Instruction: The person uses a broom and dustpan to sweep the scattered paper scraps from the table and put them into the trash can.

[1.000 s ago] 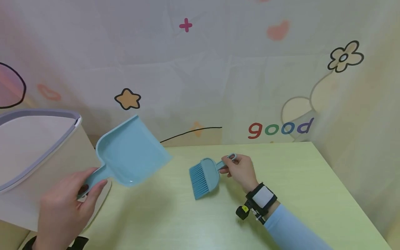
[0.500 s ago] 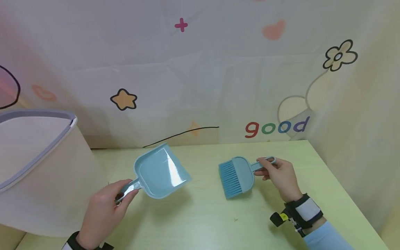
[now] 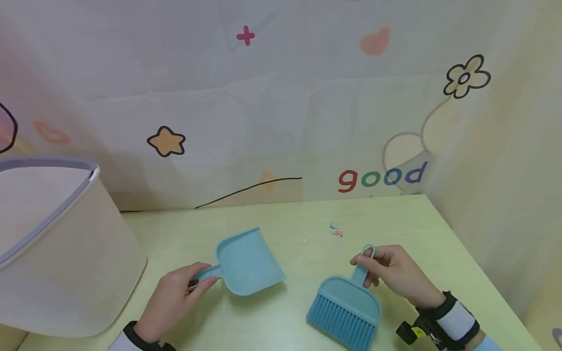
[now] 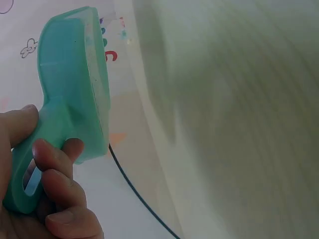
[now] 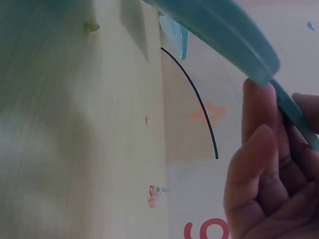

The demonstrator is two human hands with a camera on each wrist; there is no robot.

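Note:
My left hand [image 3: 173, 297] grips the handle of a light blue dustpan [image 3: 248, 263]. The pan is held above the table, its shadow beneath it and its flat lip facing right. In the left wrist view, fingers curl round the looped handle of the dustpan [image 4: 75, 79]. A blue hand brush [image 3: 347, 307] hangs from my right hand [image 3: 397, 273], which pinches its handle, bristles toward the near side. Beyond the brush lie a pink scrap [image 3: 337, 233], a small blue scrap [image 3: 333, 225] and a yellow crumb [image 3: 305, 241]. Another yellowish crumb [image 5: 91, 26] shows in the right wrist view.
A tall white bin [image 3: 57, 253] with a grey-lilac rim stands at the left of the pale green table [image 3: 175, 224]. A printed cloth [image 3: 219, 122] hangs behind the table and along its right side.
The dustpan has moved right and down, away from the bin toward the table. The brush has gone right, then nearer, its bristles turning from left to the near side. Scraps behind it now show.

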